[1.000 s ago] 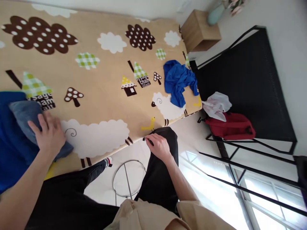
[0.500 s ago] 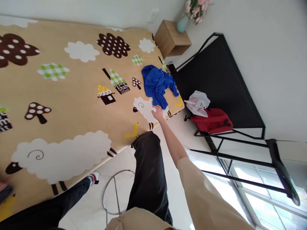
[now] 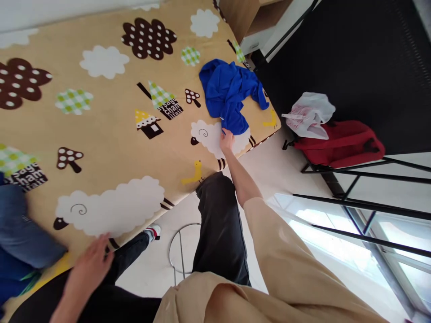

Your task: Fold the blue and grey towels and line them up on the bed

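Note:
A crumpled blue garment [image 3: 232, 87] lies on the patterned bed sheet [image 3: 114, 152], near the bed's right end, with a small white tag at its lower edge. My right hand [image 3: 227, 140] is at that lower edge, its fingers closed on the cloth. At the lower left, my left hand [image 3: 90, 262] hovers by the bed's near edge with fingers spread and nothing in it. Beside it, at the left border, is a pile of folded blue clothes [image 3: 27, 233], partly cut off by the frame.
A wooden bedside cabinet [image 3: 237, 18] stands at the bed's far right corner. On a black mesh rack [image 3: 350, 67] to the right rest a red backpack [image 3: 350, 143] and a white plastic bag [image 3: 310, 114]. A round metal stand [image 3: 180, 251] is on the floor below.
The view has shifted down and closer. My left hand has come into clear sight, and more of the clothes pile shows at left. My right hand stays at the garment's lower edge.

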